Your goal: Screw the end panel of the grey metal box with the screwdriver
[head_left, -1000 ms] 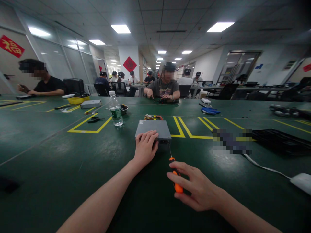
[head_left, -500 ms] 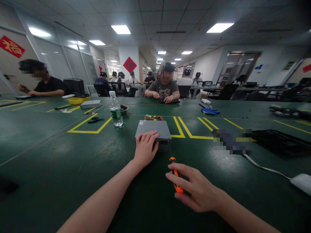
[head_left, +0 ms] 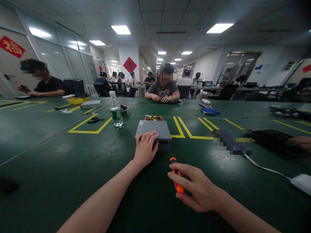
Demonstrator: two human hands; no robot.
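A flat grey metal box (head_left: pixel 153 128) lies on the green table (head_left: pixel 60 161) in front of me, with coloured wires (head_left: pixel 153 117) at its far side. My left hand (head_left: pixel 145 149) rests on the box's near left corner, fingers together and lying flat. My right hand (head_left: pixel 196 187) is closed on an orange-handled screwdriver (head_left: pixel 177 185). Its thin shaft points up toward the box's near edge.
A water bottle (head_left: pixel 116 110) stands left of the box, with scissors (head_left: pixel 95 120) beside it. A keyboard (head_left: pixel 274 139) and a white mouse (head_left: pixel 301 182) lie at the right, where another person's hand (head_left: pixel 300 141) shows. Several people sit across the table.
My fingers have shifted a little on the screwdriver handle. Another person's hand has come into view at the right edge by the keyboard.
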